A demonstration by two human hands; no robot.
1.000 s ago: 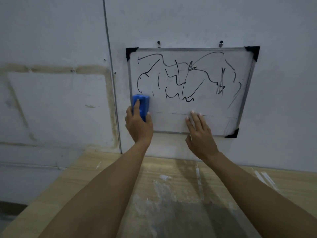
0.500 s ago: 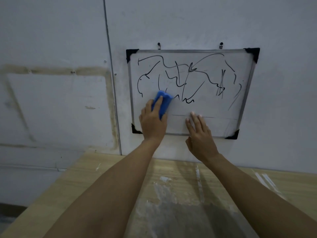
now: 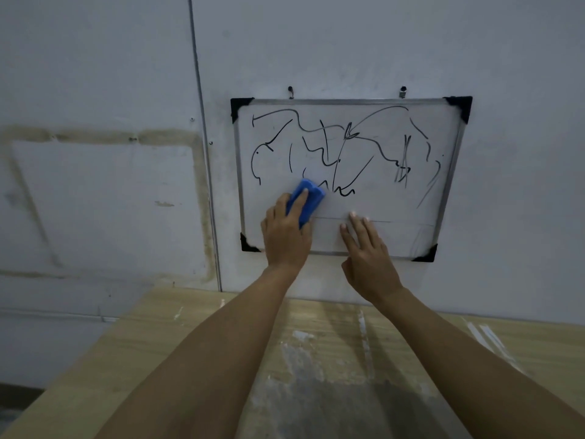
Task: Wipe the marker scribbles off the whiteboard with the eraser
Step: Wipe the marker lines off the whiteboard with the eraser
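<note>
A whiteboard [image 3: 373,242] with a metal frame and black corner caps hangs on the wall from two hooks. Black marker scribbles [image 3: 335,153] cover its upper and middle area. My left hand [image 3: 285,236] grips a blue eraser [image 3: 311,199] and presses it on the board at the lower left, just under the scribbles. My right hand [image 3: 367,251] lies flat on the board's lower edge with its fingers straight, to the right of the eraser.
A light wooden table [image 3: 79,375] with white smears stands under the board, against the grey wall. A vertical panel seam [image 3: 202,137] runs down the wall left of the board. Brown glue marks [image 3: 104,136] outline a rectangle further left.
My left hand has slid the eraser from the board's left edge to the right and slightly up, onto the lower scribbles. My right hand has stayed in place.
</note>
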